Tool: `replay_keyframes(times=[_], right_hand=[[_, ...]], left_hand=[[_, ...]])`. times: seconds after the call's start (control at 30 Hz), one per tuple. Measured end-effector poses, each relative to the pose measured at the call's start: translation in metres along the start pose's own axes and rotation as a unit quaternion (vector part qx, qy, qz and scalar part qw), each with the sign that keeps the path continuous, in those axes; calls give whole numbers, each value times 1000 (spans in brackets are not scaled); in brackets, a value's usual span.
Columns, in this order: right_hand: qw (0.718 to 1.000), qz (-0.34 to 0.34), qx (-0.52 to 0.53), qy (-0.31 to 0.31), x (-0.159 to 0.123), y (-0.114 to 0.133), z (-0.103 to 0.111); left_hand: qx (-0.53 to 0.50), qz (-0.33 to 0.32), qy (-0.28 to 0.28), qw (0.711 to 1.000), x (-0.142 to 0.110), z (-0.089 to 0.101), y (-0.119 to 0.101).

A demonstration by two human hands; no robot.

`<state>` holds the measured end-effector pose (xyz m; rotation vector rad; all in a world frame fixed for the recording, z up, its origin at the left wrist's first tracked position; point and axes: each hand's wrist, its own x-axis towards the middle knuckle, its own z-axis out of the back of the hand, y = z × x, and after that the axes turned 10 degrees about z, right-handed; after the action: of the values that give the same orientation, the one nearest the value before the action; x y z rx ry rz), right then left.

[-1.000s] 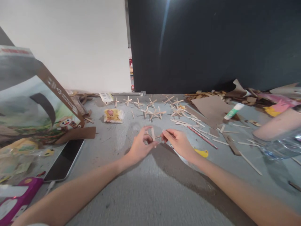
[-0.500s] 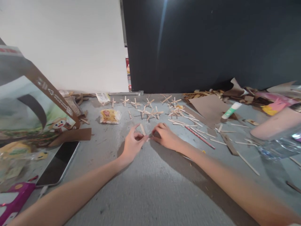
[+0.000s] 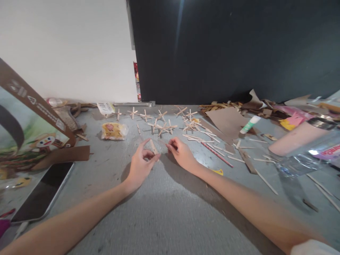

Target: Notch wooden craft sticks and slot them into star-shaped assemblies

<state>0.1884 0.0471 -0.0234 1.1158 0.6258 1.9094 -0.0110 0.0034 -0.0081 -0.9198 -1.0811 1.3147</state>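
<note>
My left hand (image 3: 140, 163) is closed in a pinch around a short wooden craft stick (image 3: 153, 147), which tilts up between thumb and fingers. To its right, my right hand (image 3: 182, 153) is closed too, thumb against index finger. A thin, faint strip (image 3: 162, 141) points left from its fingertips, too blurred to name. The hands are a little apart, low over the grey table. Just beyond them stand several star-shaped pieces of crossed craft sticks (image 3: 162, 128). One lone stick (image 3: 138, 129) lies behind my left hand.
On the left are a phone (image 3: 44, 191), a printed paper bag (image 3: 32, 117) and a wrapped snack (image 3: 114, 131). Loose sticks (image 3: 196, 138), a red striped pencil (image 3: 217, 154), a glue stick (image 3: 250, 124), a pink tumbler (image 3: 296, 137) and a clear plastic bottle (image 3: 297, 164) lie right.
My hands have drawn apart; the right one has turned and lifted slightly from the left, with a thin strip showing at its fingertips. The whole view has shifted a little to the right.
</note>
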Motion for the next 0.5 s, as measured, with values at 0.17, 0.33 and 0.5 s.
replay_keyframes(times=[0.17,0.33,0.5], right_hand=[[998,10,55,13,-7,19,1],[997,4,78,6,-13,26,-3],[984,-57,171,-9,-15,27,-7]], left_hand=[[13,-11,-39,999,-2,-1,2],[14,12,-46,999,0,-1,3],[4,9,-41,999,0,-2,2]])
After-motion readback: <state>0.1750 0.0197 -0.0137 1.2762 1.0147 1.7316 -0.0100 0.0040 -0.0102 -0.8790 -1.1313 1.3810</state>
